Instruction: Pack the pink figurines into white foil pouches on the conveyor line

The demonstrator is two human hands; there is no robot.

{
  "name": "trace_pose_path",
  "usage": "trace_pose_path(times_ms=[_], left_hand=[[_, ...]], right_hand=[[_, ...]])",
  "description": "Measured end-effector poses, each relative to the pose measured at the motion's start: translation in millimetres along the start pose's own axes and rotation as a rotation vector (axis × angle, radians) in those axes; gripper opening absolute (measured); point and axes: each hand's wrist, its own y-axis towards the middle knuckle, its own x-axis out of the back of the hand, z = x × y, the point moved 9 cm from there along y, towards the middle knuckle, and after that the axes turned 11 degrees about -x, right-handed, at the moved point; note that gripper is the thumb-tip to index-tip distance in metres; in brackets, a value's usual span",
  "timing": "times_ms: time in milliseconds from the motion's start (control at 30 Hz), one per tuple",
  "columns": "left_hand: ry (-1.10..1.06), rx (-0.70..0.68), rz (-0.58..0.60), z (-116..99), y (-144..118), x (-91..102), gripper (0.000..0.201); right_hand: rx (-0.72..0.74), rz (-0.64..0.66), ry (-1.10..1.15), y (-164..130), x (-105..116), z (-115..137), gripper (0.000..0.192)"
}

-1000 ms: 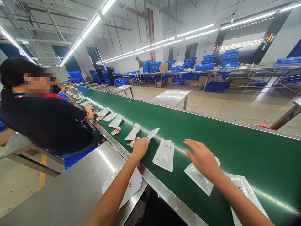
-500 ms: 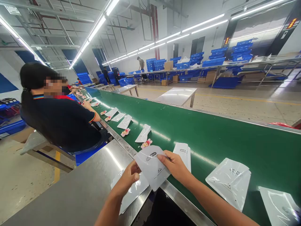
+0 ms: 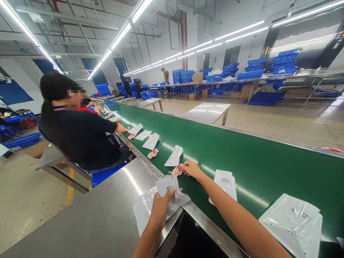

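- Evidently, the work stood at an intermediate stage: a white pouch [image 3: 164, 183] had been taken up, while the nearest pink figure [image 3: 176, 170] lay outside it on the green conveyor belt [image 3: 249, 157], at the centre of the frame.
- Left hand [image 3: 160, 207], lower centre: gripped the white pouch, thumb on the front face, fingertips behind. Whether the pouch mouth was parted could not be determined.
- Right hand [image 3: 192, 170], centre: reached over the belt, fingertips at the right edge of the nearest pink figure. Whether they had closed on it could not be determined.
- Figure position: immediately left of the right fingertips; above and right of the left hand in the frame, near the top of the held pouch.
- Remaining items: a second pink figure [image 3: 153, 154] lay uncovered, up and left of centre. Further pouches lay right of centre [image 3: 225, 182], at lower right [image 3: 291, 222] and, at lower centre, on the steel table [image 3: 107, 211]. Their contents could not be determined.
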Motion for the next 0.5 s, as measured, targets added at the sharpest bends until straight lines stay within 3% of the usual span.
trace_pose_path(times_ms=[167,267,367,500], left_hand=[[0.202,0.000,0.087,5.1,-6.3,-21.3,0.039],[0.294,-0.019,0.157,3.9,-8.5,-36.2,0.040],[0.302,-0.009,0.219,6.8,-10.5,-47.3,0.041],[0.247,0.010,0.349,14.5,-17.0,-62.9,0.044]], right_hand=[[0.190,-0.095,0.056,-55.5,43.7,29.0,0.024],[0.340,-0.037,0.159,-99.5,68.1,51.0,0.030],[0.377,-0.025,-0.017,-130.7,75.6,57.9,0.028],[0.378,0.048,-0.183,-148.4,66.5,53.8,0.024]])
